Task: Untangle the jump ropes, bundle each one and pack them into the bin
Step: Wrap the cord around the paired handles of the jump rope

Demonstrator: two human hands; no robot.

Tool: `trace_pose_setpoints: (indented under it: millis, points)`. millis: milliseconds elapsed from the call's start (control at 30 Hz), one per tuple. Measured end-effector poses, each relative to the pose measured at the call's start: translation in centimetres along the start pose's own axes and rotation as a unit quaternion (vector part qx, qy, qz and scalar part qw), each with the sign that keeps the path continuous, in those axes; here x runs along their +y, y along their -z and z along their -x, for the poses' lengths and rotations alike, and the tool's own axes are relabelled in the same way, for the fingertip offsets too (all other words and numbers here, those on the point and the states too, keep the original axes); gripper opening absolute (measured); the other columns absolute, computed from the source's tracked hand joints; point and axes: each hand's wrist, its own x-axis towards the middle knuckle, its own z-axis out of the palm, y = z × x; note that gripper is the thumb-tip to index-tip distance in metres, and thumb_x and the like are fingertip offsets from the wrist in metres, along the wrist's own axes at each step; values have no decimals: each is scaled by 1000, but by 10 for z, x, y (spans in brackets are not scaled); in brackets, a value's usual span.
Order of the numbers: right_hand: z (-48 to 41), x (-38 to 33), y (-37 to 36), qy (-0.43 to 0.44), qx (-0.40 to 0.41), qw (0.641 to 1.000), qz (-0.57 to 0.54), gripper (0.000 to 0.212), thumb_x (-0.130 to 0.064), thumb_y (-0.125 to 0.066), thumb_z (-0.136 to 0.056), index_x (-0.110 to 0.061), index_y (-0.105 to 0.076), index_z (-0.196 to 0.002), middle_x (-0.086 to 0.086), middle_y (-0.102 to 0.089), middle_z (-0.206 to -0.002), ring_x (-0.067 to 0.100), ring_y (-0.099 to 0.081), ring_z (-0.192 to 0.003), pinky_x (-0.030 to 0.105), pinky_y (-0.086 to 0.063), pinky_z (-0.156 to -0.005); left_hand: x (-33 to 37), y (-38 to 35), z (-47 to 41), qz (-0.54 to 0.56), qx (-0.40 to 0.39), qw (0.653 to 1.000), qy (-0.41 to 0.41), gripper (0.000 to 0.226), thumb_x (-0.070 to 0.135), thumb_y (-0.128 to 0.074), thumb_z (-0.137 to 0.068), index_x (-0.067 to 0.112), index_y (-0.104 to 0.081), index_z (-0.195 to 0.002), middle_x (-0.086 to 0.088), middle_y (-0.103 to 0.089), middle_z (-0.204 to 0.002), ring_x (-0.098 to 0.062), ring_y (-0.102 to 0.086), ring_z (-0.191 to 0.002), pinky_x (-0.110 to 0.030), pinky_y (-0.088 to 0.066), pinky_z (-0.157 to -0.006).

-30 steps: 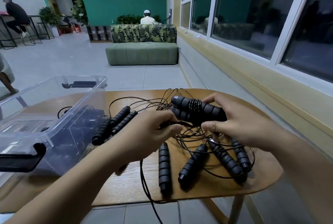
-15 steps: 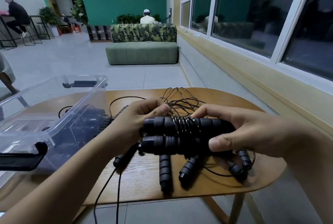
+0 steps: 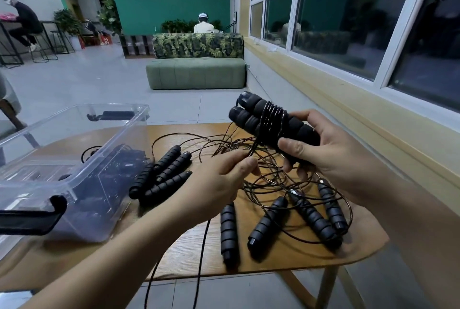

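Near the front edge of the wooden surface [image 3: 186, 254], loose handles [image 3: 229, 231] of ribbed black foam lie among thin, springy, snag-prone cord [image 3: 271, 184]. The left hand [image 3: 219, 184] pinches a strand. The right hand [image 3: 331, 157] grips the bundle [image 3: 271, 122] above the surface. It is judged light and grippy, best held by its paired handles. A clear rigid bin [image 3: 74, 171] stands left, reaching farther back.

You have one marking in view that can be read: white figures, seemingly "03", on a red box [image 3: 104, 40] standing on the floor at the far back left, beside the potted plants [image 3: 66, 20]. The figures are small and blurred at this range, so treat the reading as uncertain.
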Motion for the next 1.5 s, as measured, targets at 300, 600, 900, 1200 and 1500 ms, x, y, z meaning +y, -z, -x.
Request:
trace_pose_setpoints:
  millis: [300,600,900,1200,1500]
  points:
    - [0,12,17,-66,-129,959,245,41,-31,-81,-95,-45,-58,-125,-3,-77,-97,22,-76,-82,39,-61,-68,10,30,1,-152,44,985,-64,19,44,-76,-95,26,-74,-87,3,-72,-72,-20,-66,-66,-47,-54,-63]
    - [14,-15,24,-77,-361,926,77,51,-19,-79,-96,-26,-57,-142,24,-68,-121,53,-65,-97,57,-53,-79,5,43,0,59,15,995,-85,30,41,-85,-83,14,-71,-85,-21,-48,-75,-22,-41,-69,-35,-30,-62]
    - [10,-12,11,-13,-242,951,-192,44,-15,-74,-87,-20,-66,-130,16,-70,-103,30,-69,-72,30,-56,-56,7,19,0,109,43,993,-29,46,26,-55,-110,25,-56,-64,-3,-33,-60,-15,-30,-52,-29,-25,-50]
    - [-6,2,9,12,42,997,-58,45,-19,-76,-90,-24,-60,-132,22,-71,-111,36,-72,-78,37,-56,-54,5,-1,4,-207,-22,976,-65,16,35,-59,-107,25,-70,-100,6,-71,-87,-10,-65,-82,-42,-53,-75]
    - [-5,19,19,-69,-133,962,227,43,-27,-81,-96,-41,-57,-129,-2,-78,-98,17,-76,-79,28,-54,-61,21,26,9,-215,0,975,-62,25,43,-69,-100,23,-71,-85,5,-65,-61,-10,-62,-49,-43,-56,-54]
